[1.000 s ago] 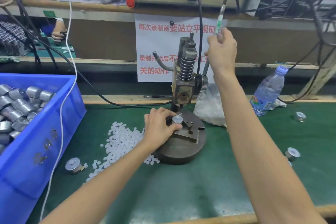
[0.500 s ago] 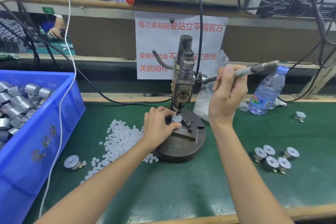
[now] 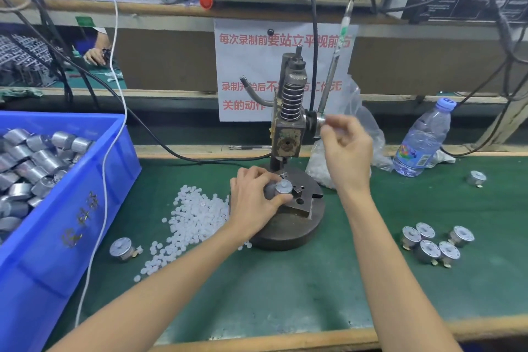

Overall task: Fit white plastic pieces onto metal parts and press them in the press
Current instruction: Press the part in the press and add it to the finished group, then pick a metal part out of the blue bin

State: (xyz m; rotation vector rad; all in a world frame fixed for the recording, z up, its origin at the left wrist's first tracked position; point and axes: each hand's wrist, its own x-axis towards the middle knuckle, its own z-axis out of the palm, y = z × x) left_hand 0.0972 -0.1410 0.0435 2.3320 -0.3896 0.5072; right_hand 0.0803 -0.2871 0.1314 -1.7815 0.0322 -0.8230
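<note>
Metal part [image 3: 283,188] sits on the base plate of the press [image 3: 288,137], gripped by the left hand [image 3: 251,200], fingers curled round it. Right hand [image 3: 348,148] is raised beside the press head, fingers loosely curled, empty, blurred. White plastic pieces [image 3: 191,217] lie on the desk [image 3: 285,294] just left.

press [image 3: 288,128]: dull worn metal | bin [image 3: 71,220]: glossy blue plastic | mat [image 3: 285,288]: matt green

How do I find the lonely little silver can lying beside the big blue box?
Start at the big blue bin on the left of the green mat. Just right of its wall, by the near end of the scattered white plastic pieces, lies one metal part. Unlike the group of five on the right, it sits alone.
</note>
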